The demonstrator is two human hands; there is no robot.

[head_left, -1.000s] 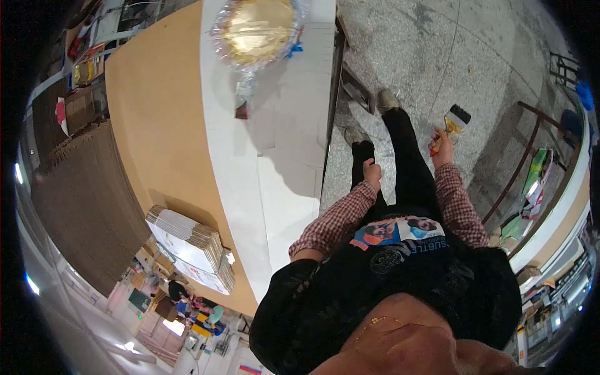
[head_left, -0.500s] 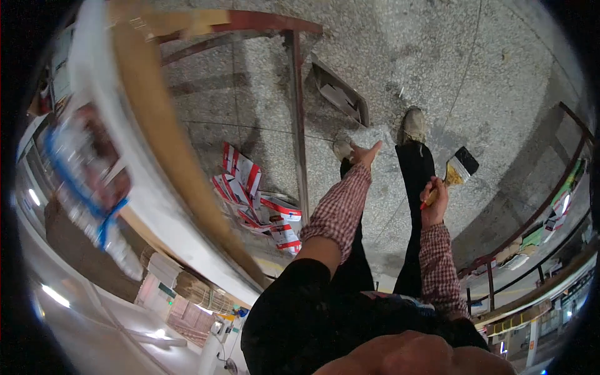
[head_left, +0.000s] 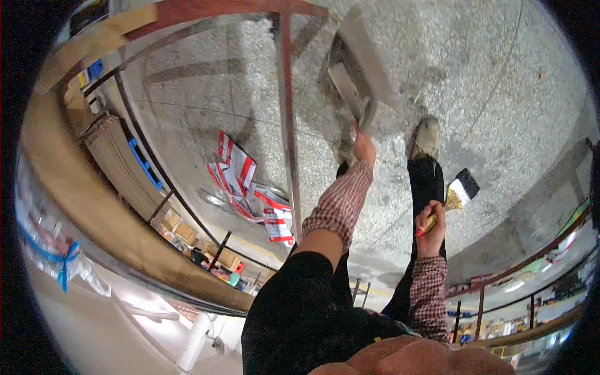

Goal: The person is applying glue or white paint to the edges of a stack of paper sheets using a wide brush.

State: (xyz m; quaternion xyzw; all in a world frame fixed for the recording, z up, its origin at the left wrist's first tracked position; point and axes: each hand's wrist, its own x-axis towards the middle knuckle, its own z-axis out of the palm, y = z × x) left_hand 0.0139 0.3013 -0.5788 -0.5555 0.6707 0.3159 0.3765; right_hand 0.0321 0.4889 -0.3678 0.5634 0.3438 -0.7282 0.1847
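My left hand is closed on the near end of a grey scoop-like tray. The tray has raised walls, and its right side is smeared by motion. In my right hand is a wide flat paintbrush, held by its yellowish handle with a red end. Its black bristles point up and to the right, away from my body. My left shoe is partly hidden behind the left hand, and my right shoe stands farther right on the speckled floor.
Left of a dark red metal leg lie crumpled red-and-white packaging pieces. A brown table edge curves along the left, with a plastic bag tied in blue above it. Another metal frame borders the right.
My left hand has taken hold of the grey tray, whose near end has shifted slightly. The clear plastic by that hand no longer shows. The view has turned, and the brush sits slightly lower.
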